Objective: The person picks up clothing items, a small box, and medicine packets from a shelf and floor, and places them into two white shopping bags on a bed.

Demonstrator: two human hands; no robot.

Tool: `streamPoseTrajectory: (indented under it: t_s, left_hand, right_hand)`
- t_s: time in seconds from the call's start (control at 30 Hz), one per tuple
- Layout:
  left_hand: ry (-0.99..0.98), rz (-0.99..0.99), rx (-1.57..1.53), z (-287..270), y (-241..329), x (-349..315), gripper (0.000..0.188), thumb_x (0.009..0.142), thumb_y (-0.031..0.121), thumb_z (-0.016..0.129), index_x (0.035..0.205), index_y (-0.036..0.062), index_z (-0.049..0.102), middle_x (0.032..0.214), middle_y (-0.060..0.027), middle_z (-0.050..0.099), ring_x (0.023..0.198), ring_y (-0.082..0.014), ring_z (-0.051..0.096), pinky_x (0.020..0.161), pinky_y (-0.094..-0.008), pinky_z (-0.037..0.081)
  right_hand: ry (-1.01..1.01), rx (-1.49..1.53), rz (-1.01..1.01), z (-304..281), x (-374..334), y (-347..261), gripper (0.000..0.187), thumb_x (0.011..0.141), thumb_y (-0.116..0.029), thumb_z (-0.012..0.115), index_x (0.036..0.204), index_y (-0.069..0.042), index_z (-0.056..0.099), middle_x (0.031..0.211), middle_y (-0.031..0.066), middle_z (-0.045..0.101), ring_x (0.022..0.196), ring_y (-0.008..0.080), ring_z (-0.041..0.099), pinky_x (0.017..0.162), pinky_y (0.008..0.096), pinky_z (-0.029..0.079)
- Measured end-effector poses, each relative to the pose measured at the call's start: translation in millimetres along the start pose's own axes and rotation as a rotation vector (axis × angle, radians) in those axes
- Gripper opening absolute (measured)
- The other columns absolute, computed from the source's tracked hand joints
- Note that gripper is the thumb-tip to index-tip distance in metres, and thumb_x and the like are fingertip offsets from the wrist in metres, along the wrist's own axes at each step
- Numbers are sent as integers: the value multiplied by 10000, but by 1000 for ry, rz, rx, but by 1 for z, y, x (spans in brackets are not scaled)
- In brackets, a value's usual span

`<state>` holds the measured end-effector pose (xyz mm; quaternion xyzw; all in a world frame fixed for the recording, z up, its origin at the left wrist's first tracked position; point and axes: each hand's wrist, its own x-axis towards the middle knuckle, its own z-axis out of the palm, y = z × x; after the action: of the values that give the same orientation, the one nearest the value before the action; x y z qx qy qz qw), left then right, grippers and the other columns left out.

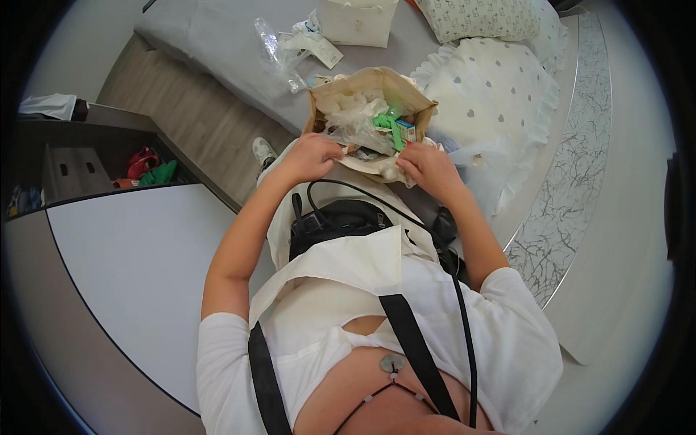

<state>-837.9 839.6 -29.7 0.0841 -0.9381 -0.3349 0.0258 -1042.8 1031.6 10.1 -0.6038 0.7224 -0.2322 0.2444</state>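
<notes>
Nearest the camera, a black pouch (pixel 341 217) with a cable rests on the person's lap. Just beyond it, the left hand (pixel 313 156) grips the near left rim of an open brown paper bag (pixel 370 80), fingers curled over the edge. The right hand (pixel 429 168) is closed on the near right rim of the same bag, touching crumpled white material there (what exactly lies under the fingers cannot be told). The paper bag stands at the edge of the bed (pixel 217 43), between the two hands, its mouth tilted toward the person. Inside it lie clear plastic wrapping (pixel 359 123) and a green package (pixel 388 125). To the right of the bag sits a white frilled pillow (pixel 500 94). Farther back on the bed lie a clear plastic bottle (pixel 274 51) and a white paper bag (pixel 359 22).
</notes>
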Motion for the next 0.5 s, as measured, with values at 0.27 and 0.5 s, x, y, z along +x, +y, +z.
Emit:
streamPoseTrajectory:
  t_s: [0.27,0.5]
  left_hand:
    - [-83,-316,-172,-9,14,10,293,696,30,451,949,23,598,825,-124,626,765,-250,594,704,-314,462]
    - [37,-346,-370,2,-3,-5,289,727,20,463,989,28,588,889,-112,621,795,-202,593,726,-295,459]
  right_hand:
    - [112,-243,69,25,76,-11,285,744,-287,615,942,-86,581,921,91,568,900,255,547,722,369,460]
    - [-238,-306,6,70,80,10,187,729,-188,592,904,-137,633,925,95,573,902,275,555,728,376,460]
